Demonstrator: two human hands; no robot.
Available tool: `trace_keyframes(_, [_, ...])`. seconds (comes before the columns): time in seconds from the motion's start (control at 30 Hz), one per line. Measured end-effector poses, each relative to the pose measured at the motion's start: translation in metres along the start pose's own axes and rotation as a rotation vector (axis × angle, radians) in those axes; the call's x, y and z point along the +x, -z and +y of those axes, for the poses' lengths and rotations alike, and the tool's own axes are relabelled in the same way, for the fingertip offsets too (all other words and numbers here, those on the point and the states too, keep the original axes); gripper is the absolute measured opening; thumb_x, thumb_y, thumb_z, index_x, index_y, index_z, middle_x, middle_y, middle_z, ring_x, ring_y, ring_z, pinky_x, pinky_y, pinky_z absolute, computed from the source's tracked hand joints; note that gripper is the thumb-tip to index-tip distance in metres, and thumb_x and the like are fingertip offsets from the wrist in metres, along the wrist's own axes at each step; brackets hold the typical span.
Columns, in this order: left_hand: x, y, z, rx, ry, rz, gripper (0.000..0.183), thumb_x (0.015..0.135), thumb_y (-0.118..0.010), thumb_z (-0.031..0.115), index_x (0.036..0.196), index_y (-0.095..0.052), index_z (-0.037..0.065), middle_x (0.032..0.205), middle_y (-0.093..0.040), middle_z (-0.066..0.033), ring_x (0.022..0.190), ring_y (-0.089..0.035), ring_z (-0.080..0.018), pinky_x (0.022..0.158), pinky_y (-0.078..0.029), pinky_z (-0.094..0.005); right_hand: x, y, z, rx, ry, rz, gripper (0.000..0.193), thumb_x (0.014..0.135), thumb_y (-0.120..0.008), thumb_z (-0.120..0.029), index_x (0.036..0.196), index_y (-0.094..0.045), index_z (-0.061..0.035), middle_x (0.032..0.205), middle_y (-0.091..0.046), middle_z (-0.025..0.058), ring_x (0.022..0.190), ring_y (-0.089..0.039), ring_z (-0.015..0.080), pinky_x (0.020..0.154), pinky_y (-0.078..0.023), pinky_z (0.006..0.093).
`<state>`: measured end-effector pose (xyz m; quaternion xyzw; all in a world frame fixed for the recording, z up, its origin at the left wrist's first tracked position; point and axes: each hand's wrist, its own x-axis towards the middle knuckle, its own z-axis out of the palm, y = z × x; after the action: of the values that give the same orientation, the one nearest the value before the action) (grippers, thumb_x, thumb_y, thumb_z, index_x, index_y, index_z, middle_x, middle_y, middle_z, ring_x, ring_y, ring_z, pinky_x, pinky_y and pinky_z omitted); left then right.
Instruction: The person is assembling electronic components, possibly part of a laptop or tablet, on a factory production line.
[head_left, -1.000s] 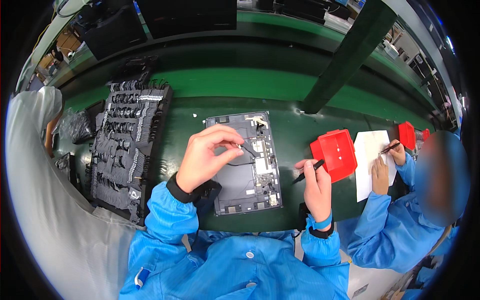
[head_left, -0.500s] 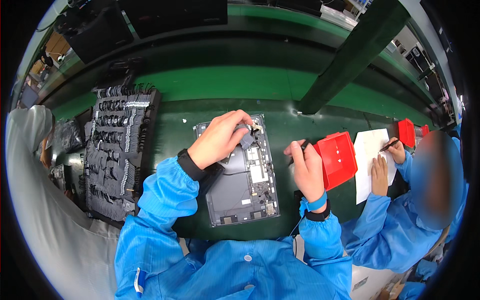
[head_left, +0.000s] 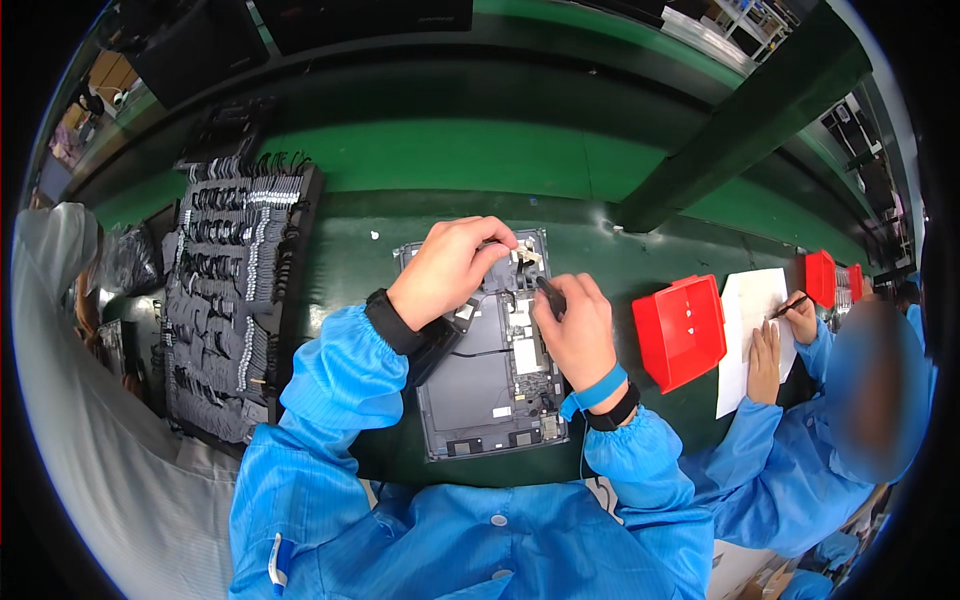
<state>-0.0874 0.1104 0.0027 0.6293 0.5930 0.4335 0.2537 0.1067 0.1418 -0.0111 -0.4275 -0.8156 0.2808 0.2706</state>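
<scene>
An opened flat grey electronic device lies before me, its circuit board and speakers bare along the right and near edges. Over its far part, my left hand has thumb and forefinger pinched near a pale connector piece with a short black cable; what they hold is hidden. My right hand is closed on a slim black tool, held over the upper right of the board. A dark object sits under my left wrist, partly covered.
Left stands a tray packed with rows of small dark cabled parts. To the right are a red bin with small white bits and a paper sheet, where a co-worker's hand holds a pen. A green post rises behind.
My right hand has moved left with the black tool, from beside the red bin to over the device's board. My left hand stays at the device's far part.
</scene>
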Motion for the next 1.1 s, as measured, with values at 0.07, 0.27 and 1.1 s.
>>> trace_keyframes(0.07, [0.001, -0.003, 0.002, -0.011, 0.010, -0.003, 0.013, 0.087, -0.059, 0.005, 0.098, -0.064, 0.000, 0.088, -0.068, -0.0135, 0.076, -0.066, -0.0233, 0.068, -0.051, -0.0315, 0.000, -0.002, 0.000, -0.040, 0.007, 0.016, 0.013, 0.079, -0.064, -0.009, 0.085, -0.059, 0.0004, 0.083, -0.055, 0.0174, 0.071, -0.058, 0.0377, 0.064, -0.048, 0.0450])
trace_keyframes(0.27, [0.007, -0.017, -0.004, -0.048, -0.021, -0.031, 0.013, 0.086, -0.060, 0.005, 0.098, -0.063, 0.000, 0.088, -0.068, -0.0135, 0.079, -0.066, -0.0264, 0.070, -0.052, -0.0337, -0.002, -0.008, 0.002, -0.170, 0.109, 0.082, 0.013, 0.079, -0.064, -0.010, 0.086, -0.058, 0.0002, 0.081, -0.055, 0.0169, 0.069, -0.058, 0.0366, 0.061, -0.047, 0.0445])
trace_keyframes(1.1, [-0.053, -0.031, 0.020, 0.341, -0.062, -0.083, 0.009, 0.074, -0.068, 0.008, 0.082, -0.070, 0.005, 0.084, -0.061, -0.0053, 0.084, -0.056, -0.0259, 0.075, -0.049, -0.0360, -0.032, 0.018, 0.018, 0.882, -0.455, -0.073, 0.018, 0.089, -0.064, -0.007, 0.100, -0.060, 0.0062, 0.082, -0.066, 0.0132, 0.074, -0.067, 0.0149, 0.066, -0.056, 0.0249])
